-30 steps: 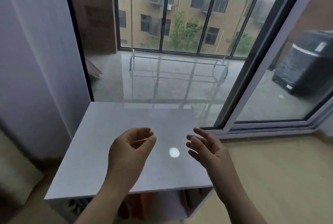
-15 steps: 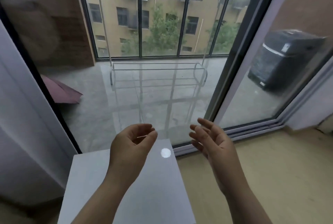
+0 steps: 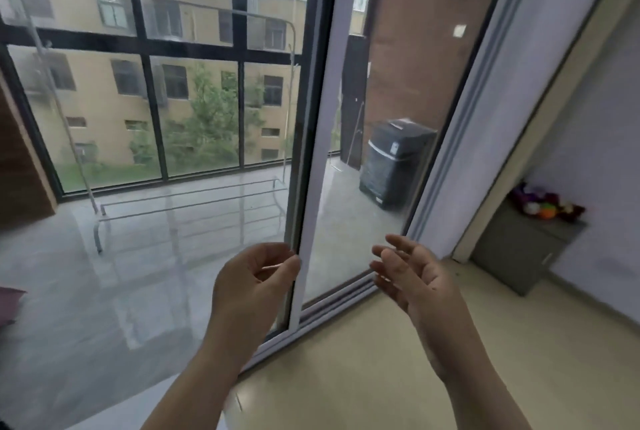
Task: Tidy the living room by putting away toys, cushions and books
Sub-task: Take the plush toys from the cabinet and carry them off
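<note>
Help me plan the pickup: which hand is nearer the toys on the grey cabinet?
Right. The right hand sits down-left of the toys; the left hand lies farther left.

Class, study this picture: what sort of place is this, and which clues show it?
Probably a flat's living room: a sliding glass door leads to a balcony with a drying rack, and toys sit on a small cabinet.

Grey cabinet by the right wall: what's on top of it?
A small heap of colourful toys lies on the grey cabinet; too blurred to count. Its inside is hidden.
</note>
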{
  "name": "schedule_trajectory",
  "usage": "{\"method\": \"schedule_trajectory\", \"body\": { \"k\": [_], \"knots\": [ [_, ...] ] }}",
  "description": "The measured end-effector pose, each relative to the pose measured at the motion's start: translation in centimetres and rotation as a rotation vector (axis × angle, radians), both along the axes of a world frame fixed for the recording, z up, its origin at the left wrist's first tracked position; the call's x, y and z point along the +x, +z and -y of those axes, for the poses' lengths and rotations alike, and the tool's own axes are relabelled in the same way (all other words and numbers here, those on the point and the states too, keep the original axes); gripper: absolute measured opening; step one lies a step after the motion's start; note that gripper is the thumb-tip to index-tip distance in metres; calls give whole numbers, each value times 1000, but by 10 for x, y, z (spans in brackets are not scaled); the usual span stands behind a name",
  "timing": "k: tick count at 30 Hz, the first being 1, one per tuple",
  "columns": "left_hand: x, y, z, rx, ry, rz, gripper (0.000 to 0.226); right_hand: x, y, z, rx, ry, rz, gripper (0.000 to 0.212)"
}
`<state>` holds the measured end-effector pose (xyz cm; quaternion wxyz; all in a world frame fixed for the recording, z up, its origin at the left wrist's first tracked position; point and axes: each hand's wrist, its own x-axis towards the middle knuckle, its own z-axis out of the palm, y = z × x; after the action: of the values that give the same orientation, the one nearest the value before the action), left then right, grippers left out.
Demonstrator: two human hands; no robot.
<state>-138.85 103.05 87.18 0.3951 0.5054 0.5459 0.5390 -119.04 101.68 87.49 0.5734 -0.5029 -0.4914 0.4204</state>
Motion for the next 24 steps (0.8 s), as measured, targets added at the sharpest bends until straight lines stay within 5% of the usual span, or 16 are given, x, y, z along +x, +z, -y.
{"method": "schedule_trajectory", "body": {
  "k": [8, 24],
  "knots": [
    [157, 33, -21, 46, -154, 54, 16, 158, 46, 11, 54, -221, 4, 28],
    [412, 31, -175, 80, -448, 83, 11, 387, 37, -82, 40, -531, 67, 32]
  ]
}}
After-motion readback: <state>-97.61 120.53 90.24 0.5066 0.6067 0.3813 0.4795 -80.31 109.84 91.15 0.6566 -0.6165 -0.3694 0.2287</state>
